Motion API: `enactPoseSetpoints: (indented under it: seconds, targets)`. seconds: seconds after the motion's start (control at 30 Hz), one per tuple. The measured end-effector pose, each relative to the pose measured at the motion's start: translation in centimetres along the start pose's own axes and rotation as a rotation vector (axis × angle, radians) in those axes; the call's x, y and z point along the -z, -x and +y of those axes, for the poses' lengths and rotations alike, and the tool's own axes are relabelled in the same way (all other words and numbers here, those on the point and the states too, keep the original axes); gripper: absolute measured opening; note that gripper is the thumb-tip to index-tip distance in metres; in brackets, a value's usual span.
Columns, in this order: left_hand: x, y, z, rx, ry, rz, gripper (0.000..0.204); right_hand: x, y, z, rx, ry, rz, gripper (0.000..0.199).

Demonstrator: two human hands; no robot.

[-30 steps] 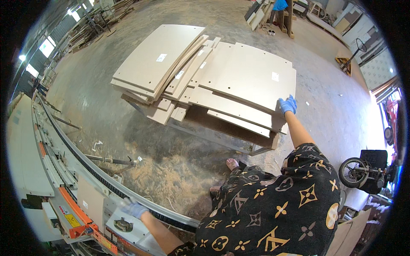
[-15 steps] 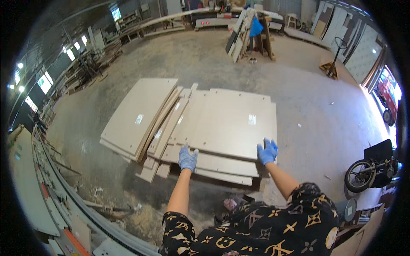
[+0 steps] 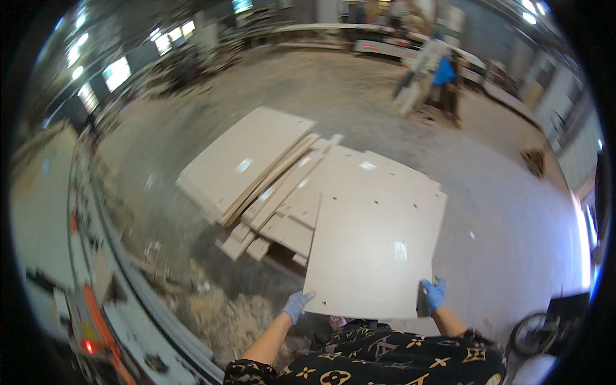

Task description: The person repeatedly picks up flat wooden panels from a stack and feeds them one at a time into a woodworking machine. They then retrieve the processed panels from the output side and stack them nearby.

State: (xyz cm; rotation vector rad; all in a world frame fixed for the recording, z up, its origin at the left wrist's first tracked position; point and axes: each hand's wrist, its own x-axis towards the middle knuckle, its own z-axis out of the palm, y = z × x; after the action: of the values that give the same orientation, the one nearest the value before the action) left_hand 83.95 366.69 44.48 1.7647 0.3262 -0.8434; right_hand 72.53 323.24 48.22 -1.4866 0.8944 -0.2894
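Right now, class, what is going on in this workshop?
A person in blue gloves holds a large pale board by its near edge, the left hand at one corner and the right hand at the other. The board is lifted over a stack of similar boards on the dusty floor. Sawdust lies nearby.

Big panel [image 3: 375,256] sits centre frame, on the board stack [image 3: 256,170] spreading upper left; sawdust pile [image 3: 224,314] lower left.
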Motion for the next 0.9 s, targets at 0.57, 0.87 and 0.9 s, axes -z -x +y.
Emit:
enactPoseSetpoints:
  seconds: [0.57, 0.87, 0.9]
  targets:
    - [2.5, 37.6, -21.5, -0.211, 0.713, 1.089, 0.037, -27.7, 20.3, -3.7, -0.091, -0.012, -1.124, 0.022]
    - [1.7, 46.1, -35.5, -0.804, 1.912, 1.466, 0.045, -39.9, 43.1, 5.2, -0.293, 0.148, -1.441, 0.026]
    - [2.2, 46.0, -36.5, -0.867, 1.947, 1.507, 0.044, -40.1, 45.0, 5.4, -0.200, 0.167, -1.513, 0.028]
